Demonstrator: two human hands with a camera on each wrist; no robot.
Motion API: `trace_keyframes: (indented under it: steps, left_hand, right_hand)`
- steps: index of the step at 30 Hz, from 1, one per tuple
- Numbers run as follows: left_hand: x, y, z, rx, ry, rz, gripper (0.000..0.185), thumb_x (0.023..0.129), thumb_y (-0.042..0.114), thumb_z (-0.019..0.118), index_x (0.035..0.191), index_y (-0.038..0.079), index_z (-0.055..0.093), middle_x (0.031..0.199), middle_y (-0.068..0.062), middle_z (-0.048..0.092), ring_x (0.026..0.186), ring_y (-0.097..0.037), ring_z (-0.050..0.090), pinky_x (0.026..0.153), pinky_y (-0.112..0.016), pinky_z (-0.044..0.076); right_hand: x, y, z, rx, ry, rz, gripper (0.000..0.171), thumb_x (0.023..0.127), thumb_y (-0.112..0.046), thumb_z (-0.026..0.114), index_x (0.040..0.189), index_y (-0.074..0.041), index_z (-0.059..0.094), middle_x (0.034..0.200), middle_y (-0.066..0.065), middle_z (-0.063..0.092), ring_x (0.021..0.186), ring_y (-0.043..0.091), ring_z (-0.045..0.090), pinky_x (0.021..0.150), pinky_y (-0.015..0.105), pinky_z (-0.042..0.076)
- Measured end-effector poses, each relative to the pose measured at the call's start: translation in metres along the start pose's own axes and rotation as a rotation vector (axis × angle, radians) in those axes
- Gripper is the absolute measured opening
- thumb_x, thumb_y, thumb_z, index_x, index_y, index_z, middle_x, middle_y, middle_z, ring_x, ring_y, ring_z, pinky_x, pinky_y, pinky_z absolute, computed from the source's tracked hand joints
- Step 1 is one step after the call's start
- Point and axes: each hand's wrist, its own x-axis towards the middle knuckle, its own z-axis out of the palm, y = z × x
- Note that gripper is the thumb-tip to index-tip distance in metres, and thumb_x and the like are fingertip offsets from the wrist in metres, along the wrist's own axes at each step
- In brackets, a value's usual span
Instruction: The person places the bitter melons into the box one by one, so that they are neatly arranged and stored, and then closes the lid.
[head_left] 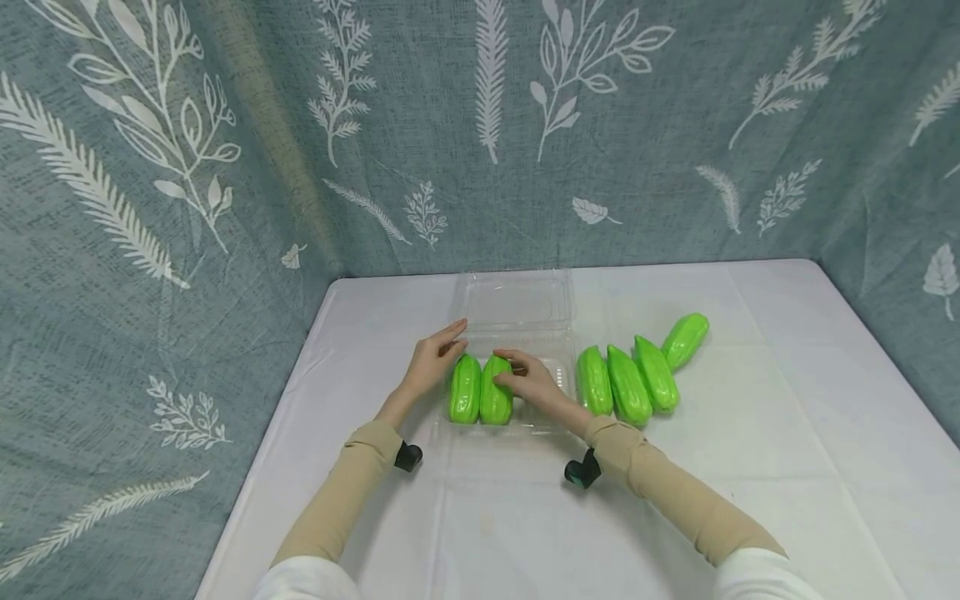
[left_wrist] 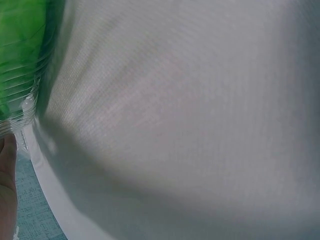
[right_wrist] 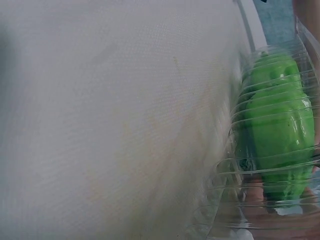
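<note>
A clear plastic clamshell box (head_left: pixel 558 375) lies in the middle of the white table (head_left: pixel 787 467) with its lid (head_left: pixel 513 302) folded open at the back. Two glossy green gourds lie side by side in its base. My right hand (head_left: pixel 504 369) grips the right one (head_left: pixel 495 402) at its far end, fingers curled over the top. My left hand (head_left: pixel 459 335) rests with straight fingers at the far end of the left gourd (head_left: pixel 465 392), by the box's left corner. The right wrist view shows a gourd (right_wrist: pixel 280 125) through ribbed plastic; the left wrist view shows a green edge (left_wrist: pixel 20 50).
Several more green gourds (head_left: pixel 628 387) lie in a row on the table just right of the box, the last one (head_left: pixel 684 340) angled away at the back. A leaf-patterned blue curtain (head_left: pixel 225 167) closes off the left and back sides of the table.
</note>
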Motion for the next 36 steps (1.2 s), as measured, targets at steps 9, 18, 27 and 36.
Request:
trace_keyframes:
  steps: [9,18,27,36]
  left_hand:
    - [-0.0001,-0.0007,0.0,0.001,0.004,-0.007,0.043,0.098,0.014,0.053,0.139,0.003,0.046,0.147,-0.014,0.042,0.128,-0.03,0.05,0.101,-0.042,0.048]
    - [-0.0004,-0.0006,0.0002,0.001,0.007,0.007,0.043,0.098,0.013,0.053,0.138,0.001,0.046,0.146,-0.014,0.043,0.127,-0.03,0.051,0.099,-0.042,0.049]
    - [0.0006,-0.0012,0.0008,0.003,0.009,-0.001,0.042,0.098,0.013,0.052,0.138,0.0,0.047,0.146,-0.014,0.043,0.12,-0.032,0.057,0.099,-0.042,0.049]
    - [0.0002,-0.001,0.001,-0.001,0.012,-0.003,0.042,0.098,0.014,0.052,0.138,0.003,0.047,0.146,-0.014,0.043,0.118,-0.032,0.059,0.098,-0.041,0.05]
  right_hand:
    - [0.0003,0.0027,-0.0004,-0.086,0.033,-0.043,0.052,0.088,-0.02,0.065,0.137,-0.01,0.05,0.137,0.016,0.053,0.119,0.034,0.055,0.096,0.042,0.051]
    - [0.0023,0.0061,0.0004,-0.156,0.023,-0.076,0.054,0.088,-0.024,0.068,0.136,-0.008,0.051,0.131,0.016,0.058,0.115,0.032,0.059,0.095,0.04,0.052]
    - [0.0015,0.0061,0.001,-0.18,0.007,-0.098,0.055,0.088,-0.025,0.067,0.138,-0.009,0.049,0.132,0.014,0.057,0.116,0.031,0.059,0.095,0.04,0.052]
    - [0.0005,0.0056,0.0014,-0.203,0.012,-0.088,0.056,0.088,-0.027,0.068,0.138,-0.011,0.049,0.134,0.013,0.057,0.117,0.03,0.058,0.097,0.039,0.051]
